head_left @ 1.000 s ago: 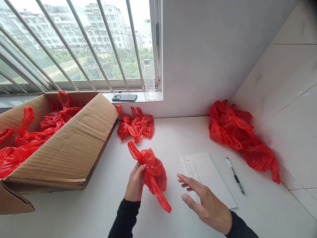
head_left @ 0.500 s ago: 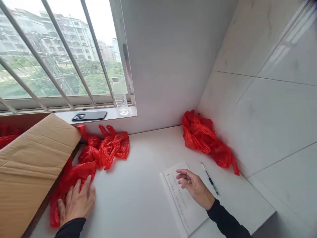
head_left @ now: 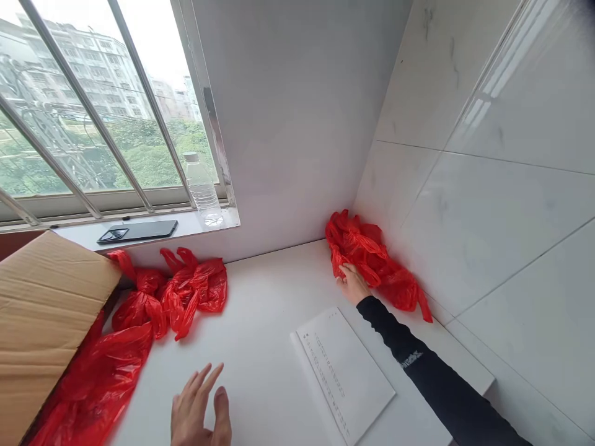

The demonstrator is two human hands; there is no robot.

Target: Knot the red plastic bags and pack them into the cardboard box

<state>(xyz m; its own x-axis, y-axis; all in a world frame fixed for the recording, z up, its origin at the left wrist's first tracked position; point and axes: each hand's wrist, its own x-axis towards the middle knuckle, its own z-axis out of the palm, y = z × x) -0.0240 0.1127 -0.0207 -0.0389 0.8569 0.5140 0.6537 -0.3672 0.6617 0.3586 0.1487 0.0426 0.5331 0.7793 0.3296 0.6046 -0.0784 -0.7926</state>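
My right hand reaches to the heap of red plastic bags in the right corner, its fingers closed on the near-left edge of the plastic. Low in the view, my left hand is raised over the white surface, fingers apart and holding nothing. Between the hands lies an open notebook with lines of handwriting. Knotted red plastic bags rest by the wall on the left. Another red plastic bag spreads beside the cardboard box. The pen is out of sight, with my right forearm over that area.
An open cardboard box takes up the left side. On the window sill stand a clear plastic bottle and a dark phone. Metal bars cross the window. A tiled wall bounds the right side.
My right hand has moved from above the notebook to the right heap of red bags and closed on it. My left hand has lifted off the left red bag. The view has shifted rightward.
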